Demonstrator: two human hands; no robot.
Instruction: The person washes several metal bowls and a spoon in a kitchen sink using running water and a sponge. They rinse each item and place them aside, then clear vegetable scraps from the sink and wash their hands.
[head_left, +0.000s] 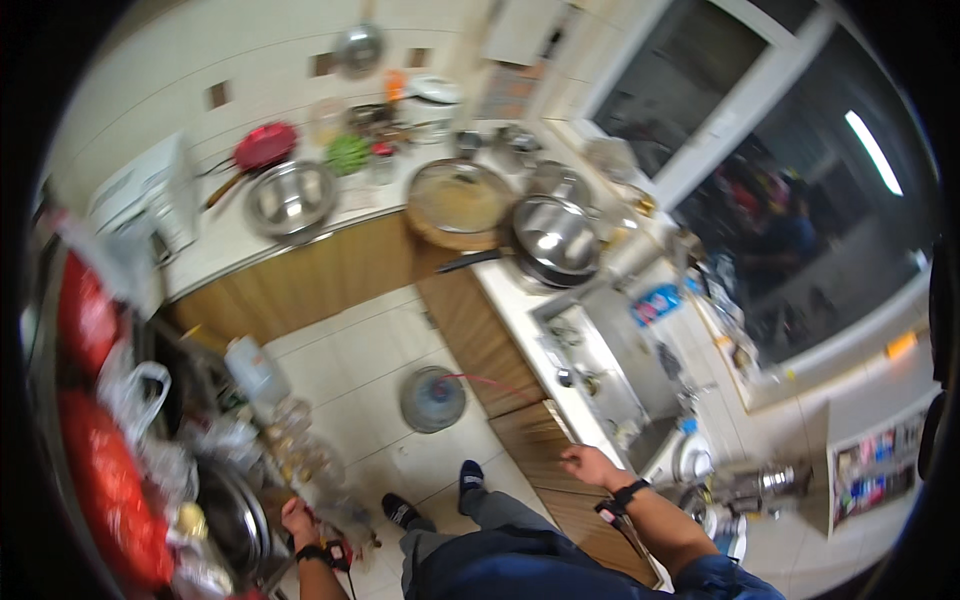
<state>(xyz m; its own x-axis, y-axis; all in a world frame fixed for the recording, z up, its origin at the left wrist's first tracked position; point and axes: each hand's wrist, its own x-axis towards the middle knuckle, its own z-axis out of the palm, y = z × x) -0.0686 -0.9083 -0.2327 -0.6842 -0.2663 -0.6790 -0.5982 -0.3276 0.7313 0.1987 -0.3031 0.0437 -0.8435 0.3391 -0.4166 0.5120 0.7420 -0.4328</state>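
In the head view, my left hand (299, 517) hangs low beside the shelf on the left, its fingers curled and nothing plainly seen in it. My right hand (589, 463) is beside the front edge of the white counter (517, 315), near the sink (600, 375), its fingers bent; blur hides whether it holds anything. Both wrists wear black straps with small devices. On the tiled floor ahead of my feet stands a large clear water jug (433, 400), with a thin red tube running from its top towards the cabinet.
A black-handled pan with a steel bowl (556, 236), a round woven tray (459, 202) and another steel basin (292, 201) stand on the counter. Red bags (112, 487), plastic bags and a whitish jug (257, 371) crowd the left side. Wooden cabinet doors (480, 337) line the right.
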